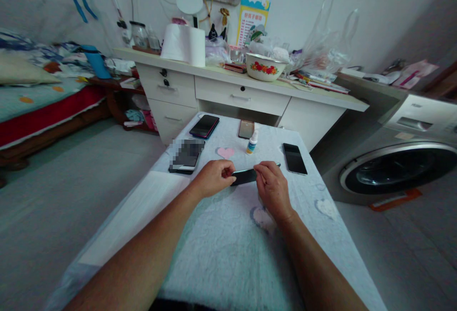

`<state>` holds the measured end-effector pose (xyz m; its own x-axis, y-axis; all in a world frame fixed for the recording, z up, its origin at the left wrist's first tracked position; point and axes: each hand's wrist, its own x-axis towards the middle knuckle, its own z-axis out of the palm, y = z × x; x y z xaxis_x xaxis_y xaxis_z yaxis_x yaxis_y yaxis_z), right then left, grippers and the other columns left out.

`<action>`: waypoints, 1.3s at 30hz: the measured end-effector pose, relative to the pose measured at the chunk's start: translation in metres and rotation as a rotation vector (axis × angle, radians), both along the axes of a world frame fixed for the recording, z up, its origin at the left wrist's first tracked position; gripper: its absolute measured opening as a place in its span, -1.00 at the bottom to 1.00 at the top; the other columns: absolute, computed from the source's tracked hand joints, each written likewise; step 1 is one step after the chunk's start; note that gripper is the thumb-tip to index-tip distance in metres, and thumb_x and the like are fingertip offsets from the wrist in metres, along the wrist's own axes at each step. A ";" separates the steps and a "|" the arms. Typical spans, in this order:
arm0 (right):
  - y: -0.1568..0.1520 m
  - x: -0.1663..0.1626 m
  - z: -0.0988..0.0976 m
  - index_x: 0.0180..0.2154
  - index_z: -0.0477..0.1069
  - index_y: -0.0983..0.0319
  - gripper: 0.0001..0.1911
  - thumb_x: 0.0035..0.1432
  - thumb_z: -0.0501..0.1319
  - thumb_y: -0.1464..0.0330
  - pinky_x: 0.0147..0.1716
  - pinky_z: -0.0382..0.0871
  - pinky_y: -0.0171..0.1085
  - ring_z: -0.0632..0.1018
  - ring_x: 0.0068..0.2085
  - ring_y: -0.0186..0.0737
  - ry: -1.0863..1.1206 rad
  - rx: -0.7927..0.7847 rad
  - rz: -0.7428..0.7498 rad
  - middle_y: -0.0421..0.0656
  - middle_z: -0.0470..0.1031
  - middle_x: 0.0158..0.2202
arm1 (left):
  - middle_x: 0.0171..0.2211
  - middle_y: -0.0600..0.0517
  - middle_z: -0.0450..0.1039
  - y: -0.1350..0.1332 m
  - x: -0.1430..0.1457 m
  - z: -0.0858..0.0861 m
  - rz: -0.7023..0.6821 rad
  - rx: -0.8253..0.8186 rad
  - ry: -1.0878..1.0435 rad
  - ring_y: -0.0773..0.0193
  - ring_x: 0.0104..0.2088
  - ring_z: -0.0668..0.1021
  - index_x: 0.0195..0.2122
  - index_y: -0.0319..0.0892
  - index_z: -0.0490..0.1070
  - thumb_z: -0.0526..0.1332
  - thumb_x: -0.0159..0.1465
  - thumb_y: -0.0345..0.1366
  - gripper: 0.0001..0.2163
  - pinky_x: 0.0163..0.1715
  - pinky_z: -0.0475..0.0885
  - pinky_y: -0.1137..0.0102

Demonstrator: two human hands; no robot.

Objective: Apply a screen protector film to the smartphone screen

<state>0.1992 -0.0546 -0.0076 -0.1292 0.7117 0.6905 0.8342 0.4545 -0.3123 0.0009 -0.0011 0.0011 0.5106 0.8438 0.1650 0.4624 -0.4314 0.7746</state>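
Between my two hands is a thin dark phone (244, 176), tilted so that mostly its edge and a dark face show. My left hand (215, 176) pinches its left end between thumb and fingers. At the other end, my right hand (273, 186) grips it, with a bit of the phone's edge sticking out past the fingers. Just beyond them stands a small white bottle (251, 144) with a blue and yellow label. Whether the phone sits in a case, I cannot tell.
Around the cloth-covered table (214, 244) lie a phone on the right (295, 158), a phone at the far left (204, 125), a partly blurred phone (188, 155) and a brownish phone or case (246, 129). Behind are a white desk (217, 87) and a washing machine (400, 144).
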 end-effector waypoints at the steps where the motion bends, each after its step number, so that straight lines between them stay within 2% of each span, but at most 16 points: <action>1: 0.000 0.000 0.000 -0.17 0.47 0.23 -0.74 0.23 0.04 0.51 -0.14 0.44 -0.18 0.50 -0.18 -0.17 0.003 -0.003 0.000 -0.05 0.46 -0.21 | -0.53 0.13 0.40 0.000 0.000 0.000 0.000 0.005 0.000 0.35 -0.46 0.45 -0.45 -0.19 0.41 0.22 0.06 -0.37 -0.97 -0.42 0.29 0.46; 16: 0.002 0.011 0.001 -0.21 0.48 0.24 -0.77 0.22 0.06 0.48 -0.18 0.44 -0.18 0.50 -0.22 -0.16 0.024 0.008 -0.094 -0.05 0.45 -0.24 | -0.52 0.13 0.41 0.000 0.000 0.000 0.010 0.014 0.017 0.34 -0.46 0.47 -0.44 -0.19 0.41 0.23 0.06 -0.38 -0.97 -0.41 0.30 0.46; 39: 0.001 0.004 0.001 -0.19 0.47 0.28 -0.78 0.24 0.05 0.50 -0.18 0.44 -0.19 0.49 -0.21 -0.18 0.016 0.026 -0.040 -0.04 0.44 -0.23 | -0.52 0.13 0.40 0.000 0.001 0.000 0.007 0.011 0.005 0.34 -0.45 0.46 -0.44 -0.20 0.41 0.23 0.06 -0.37 -0.96 -0.38 0.31 0.45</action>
<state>0.2035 -0.0536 -0.0069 -0.0900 0.6975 0.7109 0.8467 0.4295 -0.3142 0.0017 -0.0009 0.0009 0.5059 0.8454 0.1714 0.4694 -0.4365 0.7675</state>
